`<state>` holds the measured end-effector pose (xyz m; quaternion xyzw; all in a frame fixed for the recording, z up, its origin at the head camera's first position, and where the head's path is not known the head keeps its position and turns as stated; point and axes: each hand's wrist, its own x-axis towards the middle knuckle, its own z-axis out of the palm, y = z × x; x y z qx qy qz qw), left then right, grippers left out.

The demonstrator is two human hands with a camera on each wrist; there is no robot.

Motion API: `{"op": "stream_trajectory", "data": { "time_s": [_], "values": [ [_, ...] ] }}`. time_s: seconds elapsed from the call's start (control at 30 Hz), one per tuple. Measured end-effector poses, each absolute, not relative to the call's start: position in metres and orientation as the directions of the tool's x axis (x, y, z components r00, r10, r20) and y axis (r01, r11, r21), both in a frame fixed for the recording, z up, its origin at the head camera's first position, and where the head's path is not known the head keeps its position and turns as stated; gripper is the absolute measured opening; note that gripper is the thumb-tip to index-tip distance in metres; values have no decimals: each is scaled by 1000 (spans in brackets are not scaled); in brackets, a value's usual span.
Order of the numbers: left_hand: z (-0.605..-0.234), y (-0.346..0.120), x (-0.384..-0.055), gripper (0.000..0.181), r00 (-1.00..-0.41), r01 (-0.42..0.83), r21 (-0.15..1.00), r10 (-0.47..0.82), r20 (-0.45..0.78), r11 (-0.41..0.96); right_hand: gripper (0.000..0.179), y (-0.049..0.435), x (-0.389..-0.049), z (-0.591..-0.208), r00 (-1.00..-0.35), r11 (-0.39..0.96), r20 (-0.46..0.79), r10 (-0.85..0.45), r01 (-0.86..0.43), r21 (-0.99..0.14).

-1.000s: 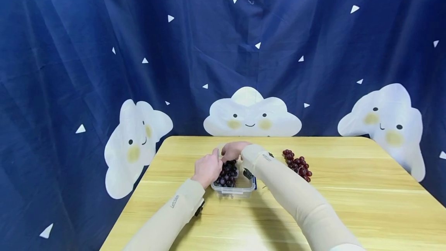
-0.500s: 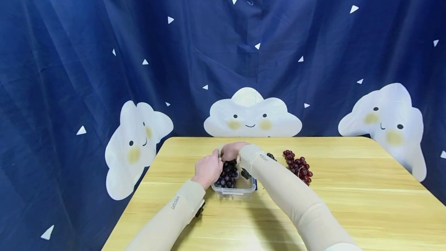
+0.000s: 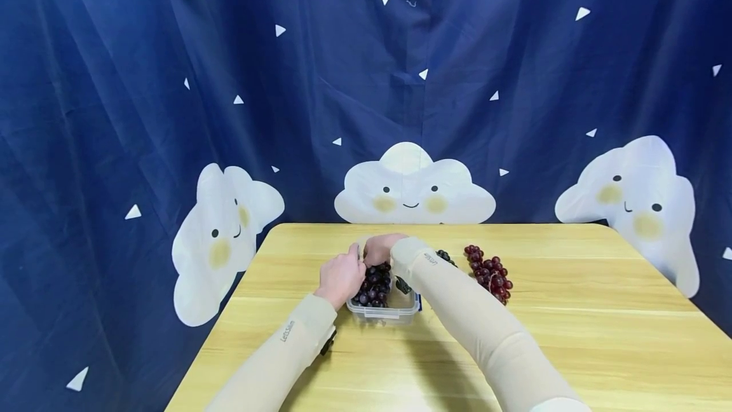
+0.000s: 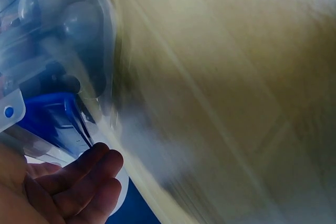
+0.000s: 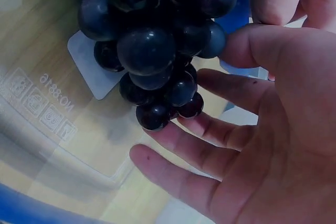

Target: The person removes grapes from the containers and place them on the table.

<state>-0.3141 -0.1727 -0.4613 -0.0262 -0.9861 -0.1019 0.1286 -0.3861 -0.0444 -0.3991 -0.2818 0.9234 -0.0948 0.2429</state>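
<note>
A clear plastic container [image 3: 382,313] stands mid-table with a bunch of dark purple grapes [image 3: 373,290] in its left part. My left hand [image 3: 341,274] grips the container at its far left corner. In the left wrist view its curled fingers [image 4: 86,182] lie beside a blue part [image 4: 55,119] and a white tab [image 4: 11,111]. My right hand [image 3: 383,249] is over the far end of the container. In the right wrist view its thumb and fingers [image 5: 176,177] lie around the tip of the grape bunch [image 5: 147,51]. Part of the bunch is hidden by the hands.
Red grapes [image 3: 490,275] lie right of the container on the wooden table [image 3: 572,336]. Some dark grapes [image 3: 446,257] show partly behind the right sleeve. A blue curtain [image 3: 417,49] with white clouds hangs behind the table.
My right hand and forearm have shifted slightly left, showing more of the dark grapes behind the sleeve. The left hand stays in place at the container.
</note>
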Motion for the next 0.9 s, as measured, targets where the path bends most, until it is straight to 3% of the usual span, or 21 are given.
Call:
{"op": "stream_trajectory", "data": {
  "time_s": [0.17, 0.37, 0.6, 0.67, 0.8, 0.9],
  "values": [
    [-460, -173, -315, 44, -967, 75, 191, 24, 254, 979, 21, -47, -388, -400, -715, 837, -439, -544, -424, -345],
    [-462, -173, -315, 45, -966, 76, 189, 26, 258, 979, 42, -47, -392, -406, -680, 841, -499, -537, -393, -371],
    [-463, -174, -315, 41, -958, 95, 200, 36, 284, 975, 53, -45, -392, -406, -686, 842, -490, -538, -419, -338],
    [-463, -174, -315, 40, -956, 99, 199, 38, 292, 975, 48, -44, -391, -403, -690, 841, -480, -542, -453, -297],
    [-463, -173, -316, 41, -955, 98, 198, 37, 294, 975, 23, -41, -391, -400, -705, 833, -450, -548, -510, -215],
    [-463, -173, -316, 43, -958, 93, 196, 34, 284, 976, 30, -42, -393, -401, -704, 839, -468, -534, -508, -194]
  ]
}}
